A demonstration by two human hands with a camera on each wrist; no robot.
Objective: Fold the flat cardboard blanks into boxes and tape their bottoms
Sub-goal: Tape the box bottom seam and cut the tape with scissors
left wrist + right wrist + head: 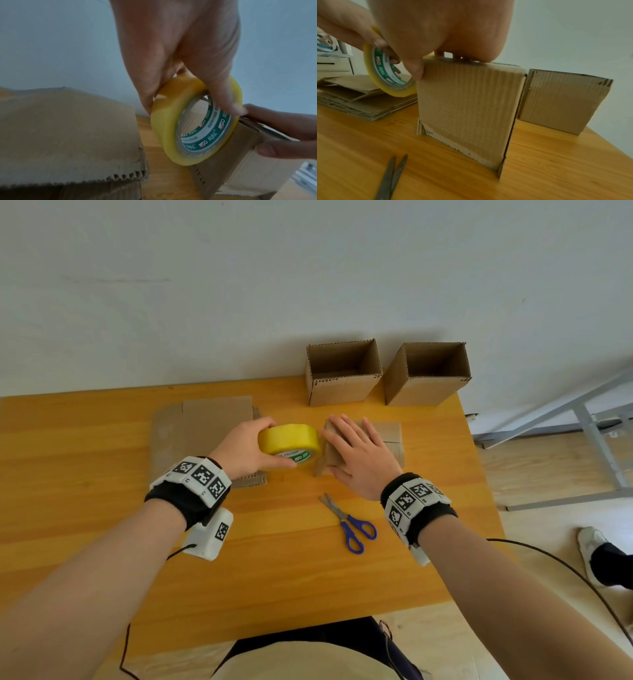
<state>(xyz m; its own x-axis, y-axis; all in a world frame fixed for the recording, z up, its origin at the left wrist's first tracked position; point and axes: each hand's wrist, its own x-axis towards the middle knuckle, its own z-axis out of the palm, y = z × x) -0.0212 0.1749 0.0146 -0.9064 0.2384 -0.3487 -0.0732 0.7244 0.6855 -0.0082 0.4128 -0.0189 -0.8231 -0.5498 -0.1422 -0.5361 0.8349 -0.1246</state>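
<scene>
A folded cardboard box [383, 440] stands bottom-up on the worktop [102, 457], just in front of two finished boxes [342, 371]. The right hand [359, 453] lies flat on its closed flaps, fingers straight. The left hand [246, 450] grips a yellow tape roll [291, 441] against the box's left edge. The box looks light and stiff, best steadied from above; its long axis stands upright.

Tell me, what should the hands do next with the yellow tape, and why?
Probably pull the tape across the box top. The left hand holds the roll against the box's edge, and the right hand lies flat on its closed flaps, so the seam looks ready for taping.
</scene>
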